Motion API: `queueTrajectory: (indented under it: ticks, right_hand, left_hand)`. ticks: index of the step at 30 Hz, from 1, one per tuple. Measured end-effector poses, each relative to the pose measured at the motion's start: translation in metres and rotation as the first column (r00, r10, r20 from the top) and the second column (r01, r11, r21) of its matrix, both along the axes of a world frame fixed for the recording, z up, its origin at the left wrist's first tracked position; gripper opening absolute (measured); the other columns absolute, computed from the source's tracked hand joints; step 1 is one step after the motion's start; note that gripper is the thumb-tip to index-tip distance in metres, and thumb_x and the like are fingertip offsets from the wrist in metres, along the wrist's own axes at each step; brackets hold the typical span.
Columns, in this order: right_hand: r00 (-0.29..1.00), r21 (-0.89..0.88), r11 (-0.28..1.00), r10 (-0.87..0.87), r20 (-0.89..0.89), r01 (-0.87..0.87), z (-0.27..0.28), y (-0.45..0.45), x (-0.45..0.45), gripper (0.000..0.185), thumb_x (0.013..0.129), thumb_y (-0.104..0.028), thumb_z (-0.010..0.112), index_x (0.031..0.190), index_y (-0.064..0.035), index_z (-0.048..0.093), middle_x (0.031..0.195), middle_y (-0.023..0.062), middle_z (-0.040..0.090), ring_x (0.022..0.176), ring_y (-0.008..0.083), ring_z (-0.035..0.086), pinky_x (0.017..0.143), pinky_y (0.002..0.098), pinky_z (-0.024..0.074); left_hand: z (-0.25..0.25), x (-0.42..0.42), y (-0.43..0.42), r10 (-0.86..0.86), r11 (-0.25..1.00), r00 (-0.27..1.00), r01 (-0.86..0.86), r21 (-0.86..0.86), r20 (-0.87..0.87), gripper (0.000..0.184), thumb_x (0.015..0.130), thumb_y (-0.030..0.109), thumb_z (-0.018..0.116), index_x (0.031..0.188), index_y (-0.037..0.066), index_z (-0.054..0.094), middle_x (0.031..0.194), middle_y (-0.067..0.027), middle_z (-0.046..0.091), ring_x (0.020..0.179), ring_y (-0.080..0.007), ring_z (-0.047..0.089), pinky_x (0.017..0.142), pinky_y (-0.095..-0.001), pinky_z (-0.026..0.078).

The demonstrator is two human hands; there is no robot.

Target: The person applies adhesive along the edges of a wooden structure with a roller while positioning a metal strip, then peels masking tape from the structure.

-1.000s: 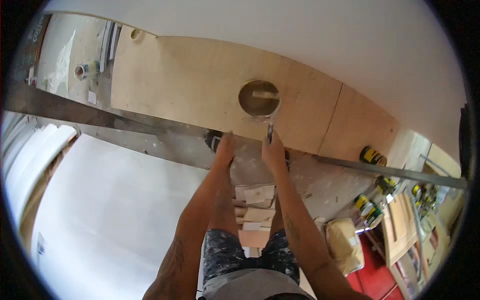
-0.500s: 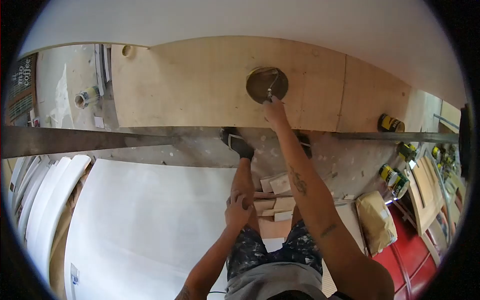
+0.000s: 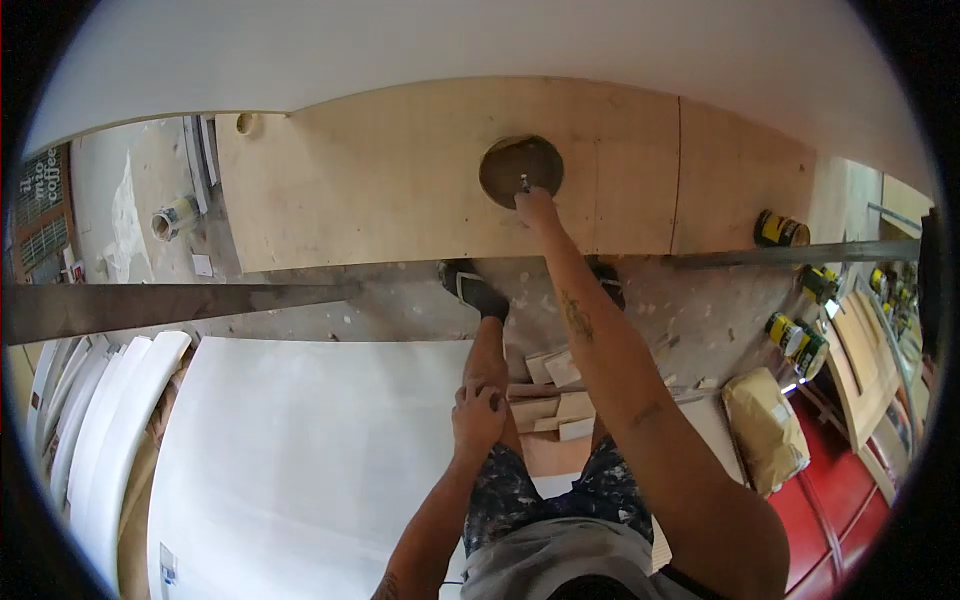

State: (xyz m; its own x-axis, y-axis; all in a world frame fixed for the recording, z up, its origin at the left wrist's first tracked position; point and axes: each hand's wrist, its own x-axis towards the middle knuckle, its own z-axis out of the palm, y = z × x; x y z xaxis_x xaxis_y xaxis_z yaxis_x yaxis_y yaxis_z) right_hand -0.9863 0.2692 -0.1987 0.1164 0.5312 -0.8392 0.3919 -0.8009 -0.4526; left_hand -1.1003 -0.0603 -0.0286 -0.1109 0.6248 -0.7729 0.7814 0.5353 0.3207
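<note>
My right hand [image 3: 537,207] reaches forward with closed fingers to the near rim of a round brown opening [image 3: 522,160] in or on the plywood. I cannot tell whether it is a cut hole or the mouth of a can. From those fingers a small thing with a pale metallic tip [image 3: 524,181] sticks out over the opening; the rest of it is hidden. My left hand [image 3: 478,412] lies against my left leg near the knee, fingers curled. Something small and dark [image 3: 495,402] shows beside its thumb side, too unclear to name.
Plywood [image 3: 350,190] spans the front, below a large pale surface [image 3: 480,40]. A dark beam [image 3: 150,308] crosses at left. Beside me lies a white panel [image 3: 300,450]. Wood offcuts [image 3: 555,410] lie between my legs. Several cans [image 3: 782,230] and a paper bag [image 3: 765,430] stand right.
My right hand stays at the rim of the opening, and the pale strand seen earlier across the opening no longer shows. The view has shifted slightly. My left hand stays at my leg.
</note>
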Motion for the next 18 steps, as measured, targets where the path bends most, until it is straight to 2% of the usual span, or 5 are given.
queueTrajectory:
  ticks: [4, 6, 9, 12, 18]
  right_hand:
    - [0.999, -0.031, 0.999, -0.041, -0.03, 0.04, 0.006, -0.023, 0.004, 0.036, 0.094, -0.019, 0.051, 0.118, 0.0071, 0.055, 0.09, 0.021, 0.061, 0.074, 0.03, 0.062, 0.062, 0.0435, 0.0487]
    - [0.978, 0.28, 0.945, 0.126, 0.167, -0.17, 0.012, -0.049, 0.008, 0.038, 0.094, -0.022, 0.051, 0.118, 0.0073, 0.056, 0.096, 0.0234, 0.063, 0.082, 0.0355, 0.063, 0.072, 0.0471, 0.0486]
    - [0.979, 0.411, 0.906, 0.017, 0.201, -0.1, -0.015, -0.05, -0.003, 0.039, 0.094, -0.022, 0.05, 0.118, 0.0078, 0.056, 0.093, 0.0237, 0.065, 0.083, 0.0389, 0.062, 0.077, 0.047, 0.0476]
    - [0.958, 0.23, 0.942, 0.199, 0.208, -0.246, -0.042, -0.026, 0.004, 0.042, 0.094, -0.023, 0.051, 0.122, 0.0075, 0.054, 0.087, 0.02, 0.064, 0.081, 0.0333, 0.063, 0.072, 0.0445, 0.048]
    - [0.995, 0.261, 0.963, 0.05, 0.091, -0.073, 0.02, -0.059, 0.011, 0.036, 0.092, -0.022, 0.053, 0.115, 0.0056, 0.056, 0.084, 0.0165, 0.061, 0.078, 0.0242, 0.062, 0.068, 0.0386, 0.0474]
  left_hand:
    - [0.003, 0.001, 0.008, -0.027, 0.999, 0.999, 0.026, -0.035, -0.03, 0.022, 0.087, 0.026, 0.064, 0.102, 0.011, 0.07, 0.13, -0.0117, 0.054, 0.124, -0.0385, 0.048, 0.091, -0.0523, 0.051]
    - [0.004, 0.002, 0.011, -0.009, 1.0, 1.0, 0.009, -0.01, -0.005, 0.022, 0.087, 0.027, 0.063, 0.101, 0.011, 0.07, 0.127, -0.0125, 0.056, 0.123, -0.0386, 0.048, 0.091, -0.0524, 0.05]
    - [0.0, 0.005, 0.011, -0.035, 0.999, 0.998, 0.034, -0.031, -0.047, 0.022, 0.088, 0.028, 0.063, 0.101, 0.011, 0.07, 0.125, -0.0115, 0.057, 0.122, -0.0382, 0.049, 0.092, -0.0529, 0.049]
    - [-0.002, 0.004, 0.008, -0.008, 0.999, 0.999, 0.007, -0.035, -0.036, 0.023, 0.088, 0.029, 0.063, 0.1, 0.011, 0.07, 0.124, -0.0101, 0.058, 0.121, -0.0378, 0.049, 0.092, -0.053, 0.049]
    - [-0.003, 0.009, 0.003, -0.024, 1.0, 0.999, 0.024, -0.02, -0.026, 0.022, 0.087, 0.029, 0.063, 0.097, 0.011, 0.071, 0.121, -0.0096, 0.06, 0.12, -0.0368, 0.05, 0.091, -0.0528, 0.049]
